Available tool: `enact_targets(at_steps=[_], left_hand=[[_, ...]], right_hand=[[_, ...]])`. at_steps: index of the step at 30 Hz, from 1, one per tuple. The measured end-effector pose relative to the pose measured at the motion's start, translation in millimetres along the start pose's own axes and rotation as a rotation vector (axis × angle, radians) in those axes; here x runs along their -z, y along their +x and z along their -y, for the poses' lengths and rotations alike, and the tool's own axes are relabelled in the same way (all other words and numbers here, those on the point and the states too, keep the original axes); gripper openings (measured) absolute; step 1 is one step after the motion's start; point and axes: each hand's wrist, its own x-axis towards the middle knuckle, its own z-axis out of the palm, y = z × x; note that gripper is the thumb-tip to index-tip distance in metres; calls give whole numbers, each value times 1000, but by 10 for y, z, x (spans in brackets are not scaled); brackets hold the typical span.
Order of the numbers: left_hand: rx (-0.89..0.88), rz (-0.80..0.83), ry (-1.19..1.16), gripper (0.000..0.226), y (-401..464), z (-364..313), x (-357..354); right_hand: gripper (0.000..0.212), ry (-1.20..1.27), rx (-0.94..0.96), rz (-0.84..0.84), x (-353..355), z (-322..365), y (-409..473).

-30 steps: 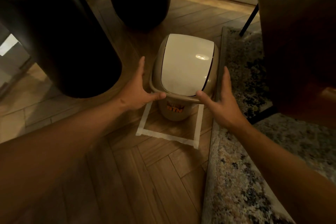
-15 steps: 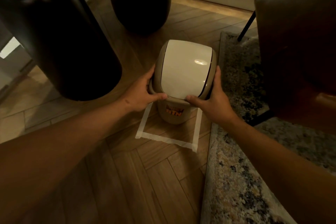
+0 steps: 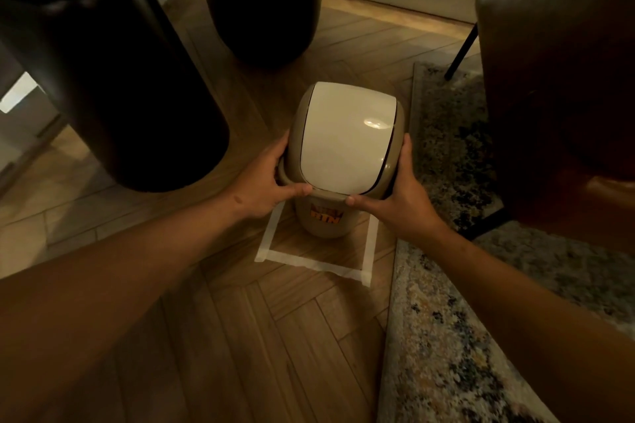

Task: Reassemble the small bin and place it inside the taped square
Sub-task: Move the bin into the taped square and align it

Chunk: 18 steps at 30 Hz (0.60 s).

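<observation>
A small beige bin (image 3: pixel 321 220) with an orange label stands upright on the wood floor, inside the square of white tape (image 3: pixel 311 259). Its cream swing lid (image 3: pixel 343 137) sits on top, closed. My left hand (image 3: pixel 266 182) clasps the lid rim on the left side, thumb across the front edge. My right hand (image 3: pixel 400 197) clasps the rim on the right side, thumb meeting the front edge too. The far side of the tape is hidden behind the bin.
Two large dark rounded forms (image 3: pixel 113 79) (image 3: pixel 264 0) stand at the left and at the back. A patterned rug (image 3: pixel 453 319) lies along the right of the tape. A dark brown chair (image 3: pixel 563 86) with a thin black leg (image 3: pixel 462 51) stands at the right.
Both hands were spread open beside the lid a second ago. They have closed in onto the lid rim from either side, and the view has pulled back a little.
</observation>
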Motion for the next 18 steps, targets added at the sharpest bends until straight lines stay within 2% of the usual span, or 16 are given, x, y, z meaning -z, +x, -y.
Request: enact_targets(at_steps=[11,15,18], left_hand=[[8,3,66,112,0,-26,29],[5,15,95,115,4,-62,68],[-18,2,155,116,-5,-96,88]], right_hand=[[147,-16,42,-1,-9,15,-26],[139,-79,78,-17,28,116,-15],[146,-188,62,-92,40,118,-61]])
